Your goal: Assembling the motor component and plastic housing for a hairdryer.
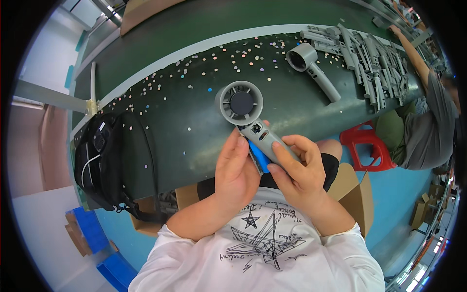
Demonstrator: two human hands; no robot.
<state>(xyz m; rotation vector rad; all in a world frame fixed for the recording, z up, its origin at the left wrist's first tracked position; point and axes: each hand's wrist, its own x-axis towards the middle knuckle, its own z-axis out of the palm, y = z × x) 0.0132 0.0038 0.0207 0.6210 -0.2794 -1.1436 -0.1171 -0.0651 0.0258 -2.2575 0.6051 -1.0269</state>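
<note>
Between my two hands is a grey handheld fan (259, 132), its round head pointing away from me over the table edge. Its handle is parted along one side, and a blue cylindrical battery (258, 155) shows in the gap. My left hand (236, 168) closes on the left side of the handle, thumb by the battery. My right hand (302, 168) grips the grey handle shell from the right, fingers bent round it. A second grey handheld fan (314, 70) lies on the green table (194, 141), farther off to the right.
Many grey handle shells (374, 65) are piled at the table's far right. Small round discs (243, 56) lie scattered along the back. A black backpack (99, 155) sits at the left. Cardboard boxes (352, 187) stand below. A co-worker (430, 126) is beside a red stool (372, 148).
</note>
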